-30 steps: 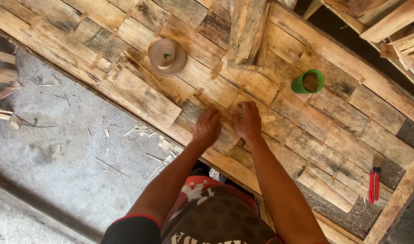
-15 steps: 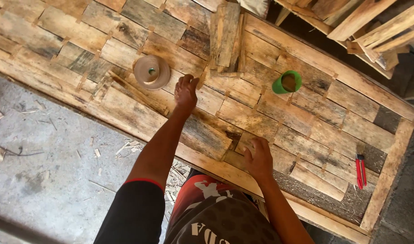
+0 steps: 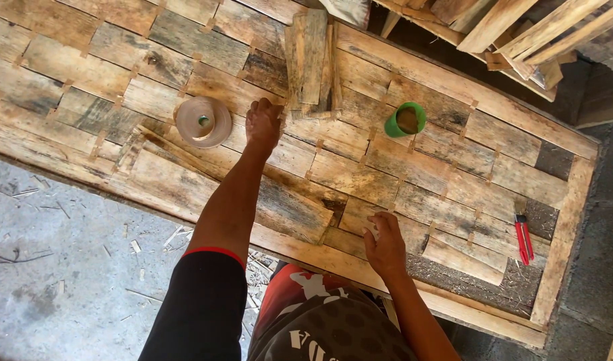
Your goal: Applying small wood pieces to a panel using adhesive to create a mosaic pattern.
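Note:
My left hand (image 3: 265, 124) is stretched out across a large panel of patched wooden slats (image 3: 85, 67), palm down with fingers apart. It rests just below a stack of short planks (image 3: 310, 61) and to the right of a beige roll of strip (image 3: 203, 122). My right hand (image 3: 385, 245) lies on the slats near the panel's near edge, fingers loosely spread, holding nothing. A green cup (image 3: 405, 120) stands on the panel to the right of the plank stack.
Red-handled pliers (image 3: 524, 238) lie on the panel near its right end. Wooden pallets (image 3: 520, 33) are piled beyond the far edge at the top right. A concrete floor (image 3: 52, 254) strewn with wood chips runs along the left. My knees are against the panel's near edge.
My left hand has reached from the near middle of the panel out to beside the plank stack. My right hand has drawn back to the near edge.

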